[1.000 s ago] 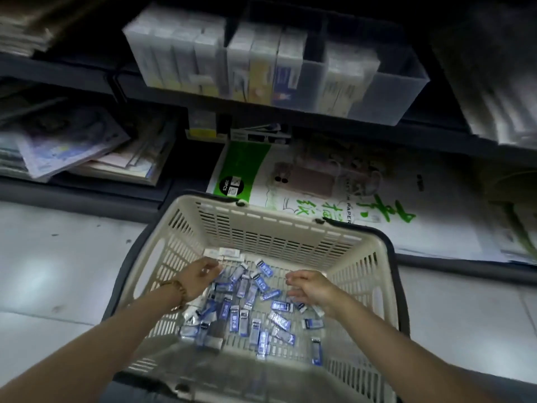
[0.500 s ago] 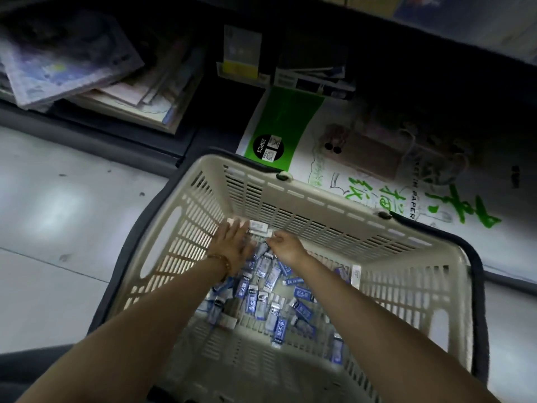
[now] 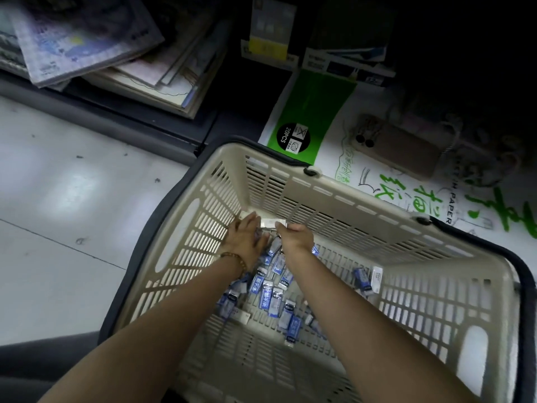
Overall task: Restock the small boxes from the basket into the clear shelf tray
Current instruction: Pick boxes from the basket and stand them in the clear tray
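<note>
A beige plastic basket (image 3: 334,196) with a dark handle sits on the floor below me. Several small blue-and-white boxes (image 3: 268,292) lie scattered on its bottom. Both my hands reach to the far wall of the basket, where a white box (image 3: 272,222) lies. My left hand (image 3: 245,235), with a bead bracelet on the wrist, rests flat with fingers spread at the box's left end. My right hand (image 3: 295,235) has its fingertips at the box's right end. The clear shelf tray is out of view.
A bottom shelf runs behind the basket. It holds a green-and-white paper pack (image 3: 363,135) with a phone (image 3: 398,149) on it, and stacks of booklets (image 3: 96,45) on the left. White floor tiles (image 3: 72,199) lie to the left.
My view has tilted down, so the shelf tray has left the frame. Both hands moved from the loose pile to the far wall of the basket and closed in on the white box.
</note>
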Motion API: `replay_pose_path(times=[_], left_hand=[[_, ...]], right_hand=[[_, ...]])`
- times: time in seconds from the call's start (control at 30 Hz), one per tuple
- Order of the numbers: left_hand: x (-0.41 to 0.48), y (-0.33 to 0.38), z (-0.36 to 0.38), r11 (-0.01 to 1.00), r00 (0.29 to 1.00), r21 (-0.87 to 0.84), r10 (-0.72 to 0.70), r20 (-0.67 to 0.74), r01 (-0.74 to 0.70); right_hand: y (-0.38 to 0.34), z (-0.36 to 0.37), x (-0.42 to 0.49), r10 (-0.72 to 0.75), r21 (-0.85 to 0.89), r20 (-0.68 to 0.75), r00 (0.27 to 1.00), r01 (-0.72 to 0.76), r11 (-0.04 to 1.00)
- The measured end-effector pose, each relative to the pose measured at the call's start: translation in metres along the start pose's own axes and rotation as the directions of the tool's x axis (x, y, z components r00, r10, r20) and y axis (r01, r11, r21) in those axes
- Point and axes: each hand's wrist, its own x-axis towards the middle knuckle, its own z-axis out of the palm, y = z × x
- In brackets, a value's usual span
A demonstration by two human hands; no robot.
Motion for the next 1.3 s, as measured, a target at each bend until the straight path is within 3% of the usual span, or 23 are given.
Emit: replay_pose_path(times=[0.13,0.27,0.37,0.43,0.53,0.73,0.83,0.93,1.0,1.07,1.17,1.3], left_hand=[[0.006,0.004,-0.014,0.997,0.995,-0.009,0.077,-0.063,-0.077],[0.010,-0.001,-0.032,0.989,0.990,0.045,0.140,0.017,-0.140],[0.014,0.006,-0.035,0.998,0.998,0.022,0.058,0.038,-0.059],[0.020,0.016,-0.036,0.995,0.998,0.104,-0.005,0.058,-0.001],[0.024,0.026,-0.043,0.991,0.998,0.125,-0.058,0.012,0.056],[0.014,0.029,-0.041,0.992,0.992,0.027,-0.118,-0.052,0.119],[0.006,0.033,-0.043,0.979,0.993,-0.192,-0.082,-0.090,0.063],[-0.011,0.058,-0.066,0.846,0.992,-0.519,-0.089,0.089,0.122],[-0.029,0.083,-0.085,0.670,0.934,-0.682,-0.050,0.353,0.294],[-0.051,0.114,-0.108,0.688,0.870,-0.647,0.045,0.491,0.329],[-0.094,0.156,-0.153,0.756,0.769,-0.605,0.224,0.599,0.250],[-0.153,0.189,-0.196,0.813,0.733,-0.582,0.381,0.563,0.025]], right_hand=[[-0.011,0.004,0.000,0.090,0.041,0.121,0.989,-0.095,0.995],[-0.010,-0.014,0.001,0.073,0.032,0.201,0.977,-0.081,0.996],[0.005,-0.049,0.001,0.097,0.041,0.287,0.953,-0.113,0.993],[0.017,-0.072,0.000,0.127,0.061,0.328,0.936,-0.156,0.986],[0.031,-0.098,-0.001,0.145,0.029,0.328,0.933,-0.163,0.986],[0.031,-0.126,-0.016,0.094,0.079,0.358,0.929,-0.130,0.988],[0.012,-0.138,-0.031,0.019,0.105,0.412,0.911,-0.068,0.992],[-0.022,-0.151,-0.054,-0.097,0.140,0.488,0.867,0.032,0.990],[-0.049,-0.160,-0.075,-0.148,0.080,0.578,0.802,0.124,0.989],[-0.079,-0.171,-0.100,-0.181,0.031,0.642,0.745,0.211,0.977],[-0.115,-0.193,-0.141,-0.227,0.003,0.669,0.708,0.302,0.953],[-0.142,-0.220,-0.197,-0.305,0.018,0.644,0.701,0.385,0.923]])
